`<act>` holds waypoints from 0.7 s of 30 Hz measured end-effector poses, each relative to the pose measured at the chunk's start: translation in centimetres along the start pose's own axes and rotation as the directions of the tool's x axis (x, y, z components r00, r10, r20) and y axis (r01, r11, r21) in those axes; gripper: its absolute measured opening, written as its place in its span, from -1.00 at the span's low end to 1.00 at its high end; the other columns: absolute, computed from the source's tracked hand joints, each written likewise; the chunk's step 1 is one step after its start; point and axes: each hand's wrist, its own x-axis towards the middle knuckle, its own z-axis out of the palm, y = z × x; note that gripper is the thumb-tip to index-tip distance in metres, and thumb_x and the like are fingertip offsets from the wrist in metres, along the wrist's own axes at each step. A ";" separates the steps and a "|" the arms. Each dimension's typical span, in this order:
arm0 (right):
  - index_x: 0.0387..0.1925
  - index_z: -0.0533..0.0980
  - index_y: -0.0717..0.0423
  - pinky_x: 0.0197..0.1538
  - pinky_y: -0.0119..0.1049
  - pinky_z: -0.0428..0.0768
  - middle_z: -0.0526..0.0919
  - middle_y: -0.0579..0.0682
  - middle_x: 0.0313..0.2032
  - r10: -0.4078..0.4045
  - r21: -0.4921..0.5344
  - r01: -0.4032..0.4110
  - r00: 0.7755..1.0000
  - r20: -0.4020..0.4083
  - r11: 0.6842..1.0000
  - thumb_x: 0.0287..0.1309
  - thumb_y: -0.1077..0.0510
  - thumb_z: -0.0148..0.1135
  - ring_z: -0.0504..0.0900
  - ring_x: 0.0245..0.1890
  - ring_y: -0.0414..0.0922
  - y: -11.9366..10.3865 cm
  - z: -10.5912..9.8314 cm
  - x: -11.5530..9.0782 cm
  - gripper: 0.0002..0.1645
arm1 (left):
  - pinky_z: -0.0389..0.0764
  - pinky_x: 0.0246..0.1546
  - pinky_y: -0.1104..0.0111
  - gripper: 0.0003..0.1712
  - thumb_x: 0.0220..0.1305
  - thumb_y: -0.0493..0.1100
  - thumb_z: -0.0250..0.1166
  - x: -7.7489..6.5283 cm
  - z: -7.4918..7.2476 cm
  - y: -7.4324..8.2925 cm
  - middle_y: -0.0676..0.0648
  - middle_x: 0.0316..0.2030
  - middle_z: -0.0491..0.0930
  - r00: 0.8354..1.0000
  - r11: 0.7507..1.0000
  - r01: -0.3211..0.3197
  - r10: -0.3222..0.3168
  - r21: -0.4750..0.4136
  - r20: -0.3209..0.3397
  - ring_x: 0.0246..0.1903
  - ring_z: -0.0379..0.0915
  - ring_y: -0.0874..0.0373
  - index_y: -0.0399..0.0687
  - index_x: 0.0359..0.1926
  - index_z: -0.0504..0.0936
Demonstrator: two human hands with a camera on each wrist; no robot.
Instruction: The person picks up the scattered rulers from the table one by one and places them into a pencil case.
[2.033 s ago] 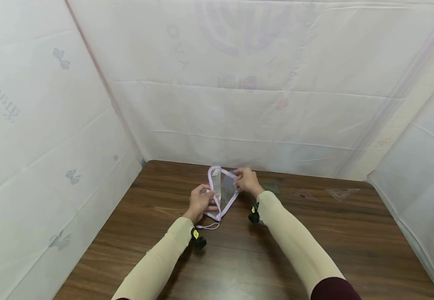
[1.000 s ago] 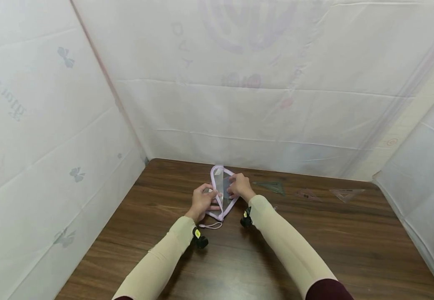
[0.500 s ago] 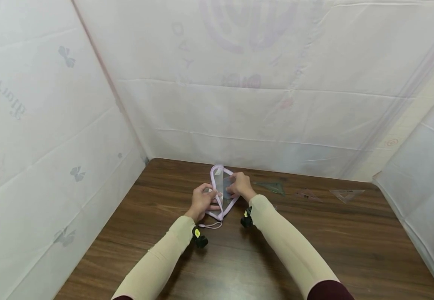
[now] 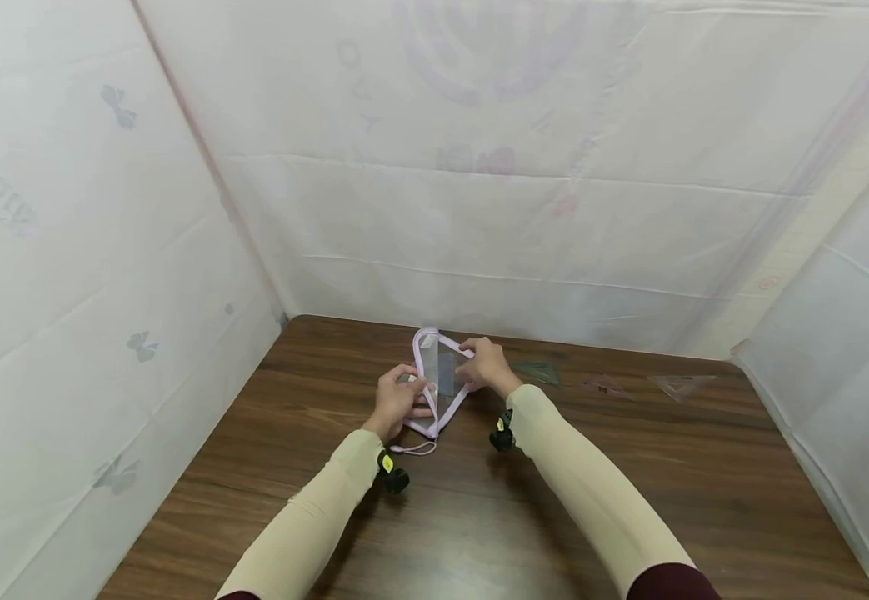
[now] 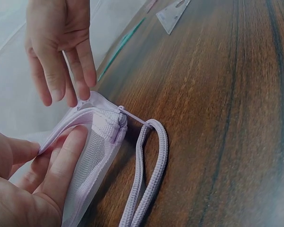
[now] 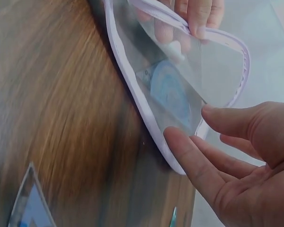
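Observation:
A see-through mesh zip pouch (image 4: 452,407) with lilac edging lies near the table's back edge, its mouth spread apart. My left hand (image 4: 395,402) pinches one side of the mouth between thumb and fingers. Inside the pouch, a pale blue protractor (image 6: 169,92) shows through the mesh in the right wrist view. My right hand (image 4: 488,367) is at the pouch's right edge, thumb and fingers apart, with nothing held between them. In the left wrist view, the lilac wrist cord (image 5: 162,146) loops out from the zip end onto the wood.
Right of the pouch lie a green set square (image 4: 539,372), a pinkish set square (image 4: 606,386) and a clear one (image 4: 680,386). A bluish triangle (image 6: 32,203) appears at lower left in the right wrist view. White sheeting (image 4: 479,250) walls the table's back and sides.
My right hand brought the blue protractor into the pouch, then let go and drew back slightly to the right. My left hand keeps its hold on the pouch's mouth.

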 end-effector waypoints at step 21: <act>0.28 0.51 0.28 -0.32 -0.05 0.81 0.75 0.26 -0.10 -0.301 -0.062 0.302 0.953 0.025 0.951 0.30 0.30 0.37 0.76 -0.29 0.22 3.8 -5.3 -1.7 -0.47 | 0.81 -0.44 0.04 -0.93 0.43 -0.40 0.22 0.0 0.2 -0.2 -0.38 -0.22 0.74 1.000 1.000 0.017 -0.017 -0.004 -0.013 -0.44 0.73 -0.06 -0.26 -0.14 0.48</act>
